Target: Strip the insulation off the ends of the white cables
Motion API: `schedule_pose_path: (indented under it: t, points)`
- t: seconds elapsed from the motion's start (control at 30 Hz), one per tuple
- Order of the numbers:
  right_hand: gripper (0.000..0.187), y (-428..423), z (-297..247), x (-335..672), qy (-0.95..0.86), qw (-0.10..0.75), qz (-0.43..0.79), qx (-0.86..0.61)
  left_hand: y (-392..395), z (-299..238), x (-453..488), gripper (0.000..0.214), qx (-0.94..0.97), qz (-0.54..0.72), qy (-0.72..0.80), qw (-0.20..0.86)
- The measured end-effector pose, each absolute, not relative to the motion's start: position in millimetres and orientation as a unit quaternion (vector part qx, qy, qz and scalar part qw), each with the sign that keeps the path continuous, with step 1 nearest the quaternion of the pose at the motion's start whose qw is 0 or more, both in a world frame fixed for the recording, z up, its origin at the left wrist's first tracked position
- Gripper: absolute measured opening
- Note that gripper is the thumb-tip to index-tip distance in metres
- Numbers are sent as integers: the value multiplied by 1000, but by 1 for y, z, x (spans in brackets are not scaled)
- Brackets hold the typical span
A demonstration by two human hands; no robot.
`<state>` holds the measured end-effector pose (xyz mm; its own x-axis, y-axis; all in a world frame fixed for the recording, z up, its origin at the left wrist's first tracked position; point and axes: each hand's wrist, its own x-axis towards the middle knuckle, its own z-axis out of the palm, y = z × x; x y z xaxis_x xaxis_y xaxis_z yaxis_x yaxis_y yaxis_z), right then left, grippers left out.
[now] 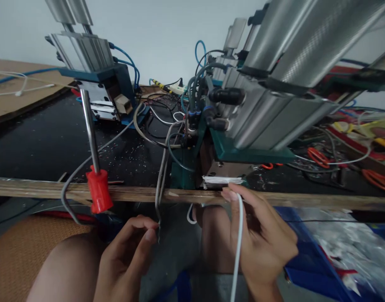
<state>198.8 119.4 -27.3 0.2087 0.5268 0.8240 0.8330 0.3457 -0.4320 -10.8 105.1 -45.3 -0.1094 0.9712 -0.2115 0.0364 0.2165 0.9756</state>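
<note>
My right hand (258, 235) pinches a white cable (239, 239) between thumb and fingers, just below the table edge. The cable hangs down past my palm, and its upper end is at my fingertips. Those fingertips are close to the metal jaw block (226, 170) of the near pneumatic press (258, 113), where a white strip shows. My left hand (129, 256) is curled, thumb and index fingertip close together beside a hanging grey cable (159, 197) with a thin twisted end. Whether the fingers grip that end cannot be made out.
Left of the grey cable, a red-handled lever (99, 191) stands at the wooden table edge (132, 193). A second press (91, 71) sits further back left. A blue bin (318, 268) with clear plastic bags is low on the right. Orange cable coils (318, 157) lie on the table.
</note>
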Motion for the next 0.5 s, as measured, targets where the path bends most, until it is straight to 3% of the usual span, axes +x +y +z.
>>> schedule_pose_path:
  t: [0.23,0.5]
  points:
    - [30,121,-27,199,-618,562,-122,-535,101,-50,-7,39,408,498,578,501]
    - [36,112,-45,192,-610,599,-162,-494,99,-50,4,36,438,489,505,560]
